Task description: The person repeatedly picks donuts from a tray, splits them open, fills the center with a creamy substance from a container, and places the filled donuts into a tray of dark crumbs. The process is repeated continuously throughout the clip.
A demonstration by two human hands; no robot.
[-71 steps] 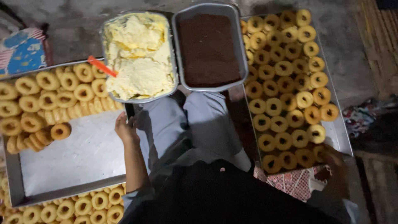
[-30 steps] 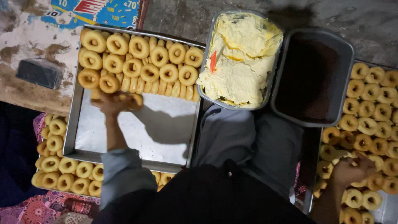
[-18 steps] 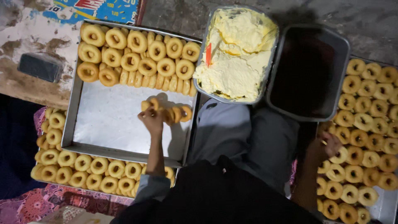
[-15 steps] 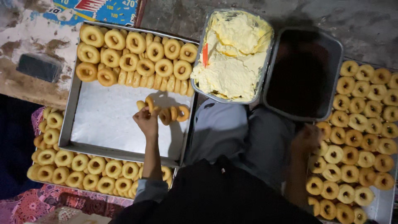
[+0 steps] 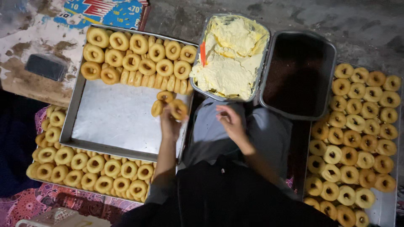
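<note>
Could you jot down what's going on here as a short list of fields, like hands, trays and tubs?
left hand: holds small ring pastries over the upper metal tray
right hand: empty, fingers curled, above the grey lap
tubs: pale yellow cream tub; dark brown filling tub
right tray: rows of ring pastries
lower left tray: more rings

Dull brushed metal tray [image 5: 113,122]; matt golden rings [image 5: 168,107], seemingly dough; rough grey floor [image 5: 362,25].
</note>
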